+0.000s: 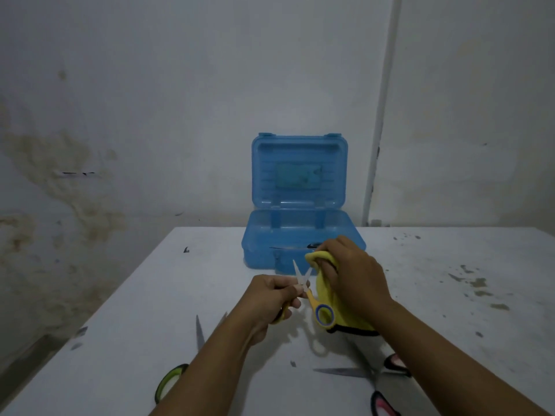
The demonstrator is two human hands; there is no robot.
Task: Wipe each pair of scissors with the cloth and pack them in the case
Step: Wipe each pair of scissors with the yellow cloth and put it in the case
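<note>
My left hand (271, 298) holds small yellow-handled scissors (313, 300) above the table, blades spread open and pointing up. Just to their right, my right hand (351, 271) grips a bunched yellow cloth (322, 288) with a black edge, close beside the blades. Behind both hands stands the blue plastic case (261, 235), lid raised; a dark pair of scissors (312, 246) lies inside, mostly hidden. Green-handled scissors (172, 381) lie on the table under my left forearm. Pink-and-black-handled scissors (375, 379) lie open at the lower right.
The white table (150, 295) has stains and specks at the right (477, 283) and small dark marks at the left (186, 250). A stained wall stands right behind the case, with a white pipe (380, 115) running up it.
</note>
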